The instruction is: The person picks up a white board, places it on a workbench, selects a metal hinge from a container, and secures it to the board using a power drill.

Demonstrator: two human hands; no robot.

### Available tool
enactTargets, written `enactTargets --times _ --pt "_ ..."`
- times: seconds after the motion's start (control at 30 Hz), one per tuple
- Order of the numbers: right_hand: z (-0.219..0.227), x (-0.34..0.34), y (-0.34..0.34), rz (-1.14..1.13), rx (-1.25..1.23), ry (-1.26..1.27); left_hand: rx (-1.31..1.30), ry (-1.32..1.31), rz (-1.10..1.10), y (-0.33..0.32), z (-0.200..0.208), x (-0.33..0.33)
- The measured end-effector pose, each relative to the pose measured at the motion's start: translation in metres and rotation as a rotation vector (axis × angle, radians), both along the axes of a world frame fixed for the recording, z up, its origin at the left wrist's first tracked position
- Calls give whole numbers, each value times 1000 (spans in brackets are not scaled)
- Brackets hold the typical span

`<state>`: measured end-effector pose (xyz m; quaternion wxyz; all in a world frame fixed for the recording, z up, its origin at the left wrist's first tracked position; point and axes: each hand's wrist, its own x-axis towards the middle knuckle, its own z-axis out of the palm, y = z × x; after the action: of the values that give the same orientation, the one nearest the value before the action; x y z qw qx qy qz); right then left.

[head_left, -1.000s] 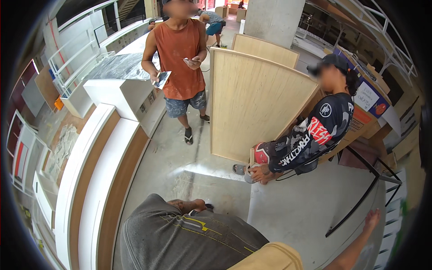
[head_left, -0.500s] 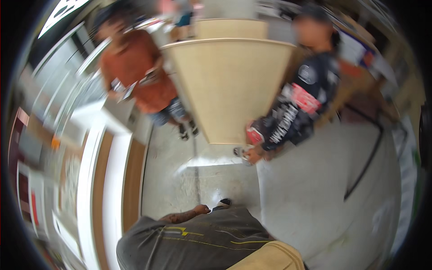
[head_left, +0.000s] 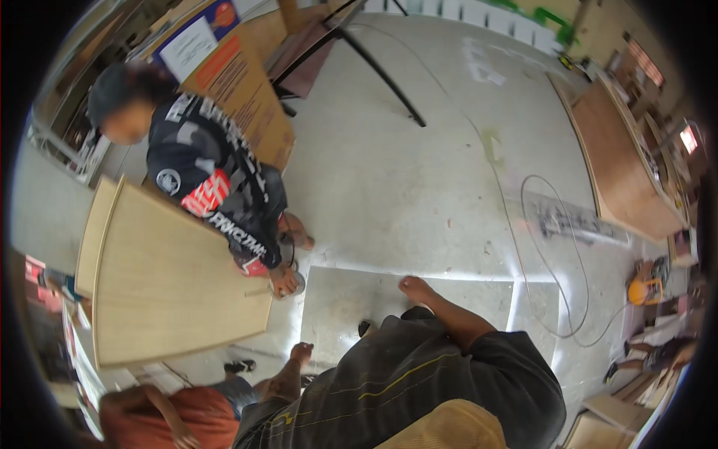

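My left hand (head_left: 301, 353) hangs low beside my dark shirt, above the floor and close to a person in an orange shirt (head_left: 172, 415). My right hand (head_left: 411, 289) is stretched forward of my body, over a grey floor patch. Neither hand visibly touches a thing. Both are seen from above and their fingers are mostly hidden. Ahead to the left, a large pale wooden panel (head_left: 176, 277) stands beside a person in a dark printed shirt (head_left: 213, 168). That person's hand is on a small, round, greyish thing (head_left: 299, 283) near the panel's edge.
A long thin cable (head_left: 527, 277) loops across the floor on the right. Black metal legs (head_left: 381, 82) stand at the top, beside a large cardboard sheet (head_left: 254, 105). A wooden cabinet (head_left: 624, 153) lines the far right, with a yellow stool (head_left: 645, 292) below it.
My view has swung to the right, bringing the cable and cabinet in. The panel and both people now appear further left. My right hand has come into sight.
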<state>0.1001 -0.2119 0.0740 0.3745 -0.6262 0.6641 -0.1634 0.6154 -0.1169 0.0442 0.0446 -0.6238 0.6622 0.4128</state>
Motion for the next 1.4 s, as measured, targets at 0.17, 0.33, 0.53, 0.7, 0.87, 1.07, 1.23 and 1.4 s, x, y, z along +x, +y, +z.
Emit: enactTargets --times 0.17,0.33,0.53,0.7,0.87,1.07,1.23,1.4 --pt "-63 -141 91 126 334 375 29 124 326 -117 19 -46" --pt "-75 -216 147 -779 312 49 -89 81 -239 -179 24 -168" --pt "-43 -266 154 -702 444 -9 -130 -38 -972 -163 9 -348" --pt "-64 -354 153 -195 166 370 214 1001 -191 -198 23 -502" --pt "-82 -415 144 -1119 332 -228 67 265 -567 -284 62 -599" --pt "-82 -427 150 -1216 404 -340 -9 201 -668 -357 36 -626" --pt "-49 -409 137 -1025 524 -146 -98 -157 -1424 -395 6 -608" --pt "-156 -433 149 -833 729 6 318 -243 -843 -444 6 -600"
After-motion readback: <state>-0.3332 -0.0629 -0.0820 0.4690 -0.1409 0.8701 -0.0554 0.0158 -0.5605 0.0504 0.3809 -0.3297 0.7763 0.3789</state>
